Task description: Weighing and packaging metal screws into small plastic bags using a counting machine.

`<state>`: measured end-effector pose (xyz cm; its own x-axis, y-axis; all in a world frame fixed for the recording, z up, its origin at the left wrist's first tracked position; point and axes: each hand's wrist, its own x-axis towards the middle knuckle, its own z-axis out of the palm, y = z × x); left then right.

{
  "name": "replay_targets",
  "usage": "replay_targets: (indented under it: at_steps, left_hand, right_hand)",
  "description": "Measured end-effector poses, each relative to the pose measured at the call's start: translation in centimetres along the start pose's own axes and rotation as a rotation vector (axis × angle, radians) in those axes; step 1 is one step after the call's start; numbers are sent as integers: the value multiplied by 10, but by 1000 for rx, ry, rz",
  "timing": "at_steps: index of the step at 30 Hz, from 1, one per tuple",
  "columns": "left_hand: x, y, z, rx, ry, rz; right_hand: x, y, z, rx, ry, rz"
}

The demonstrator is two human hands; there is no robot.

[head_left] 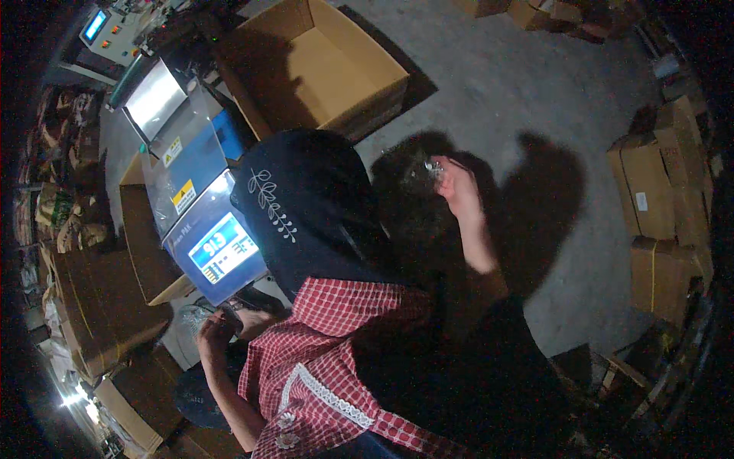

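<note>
My right hand is stretched out over the floor on the right, its fingers closed on a small, clear, shiny piece that looks like plastic film. Down on the left, my left hand is bent round beside the machine's lower end. A crumpled clear plastic bag shows at its fingers, which look closed on it. Between the hands lie a red checked apron with white lace and a dark cloth with a leaf pattern over my lap.
A blue machine with a lit screen and a clear cover stands left. Beyond it is an open cardboard box. A control box sits at the far left. Cartons line the right; more boxes crowd the left.
</note>
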<state>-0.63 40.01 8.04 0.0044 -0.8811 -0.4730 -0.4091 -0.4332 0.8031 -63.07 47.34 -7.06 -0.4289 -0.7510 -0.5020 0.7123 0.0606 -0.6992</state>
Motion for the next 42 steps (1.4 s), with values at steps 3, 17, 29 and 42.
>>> replay_targets:
  at_steps: [3, 17, 29, 42]
  left_hand:
    - [-14, 36, 31, -172, -59, -139]
    - [-25, 37, 39, -135, -32, -211]
    - [-32, 20, 27, -280, -14, -128]
    - [1, 87, -74, 187, -238, 119]
  right_hand:
    - [-17, -31, 26, 107, -141, -38]
    - [-86, -94, 105, 131, -272, -200]
    - [-123, -119, 165, 187, -392, -349]
    - [-61, -101, 454, -1118, -821, -640]
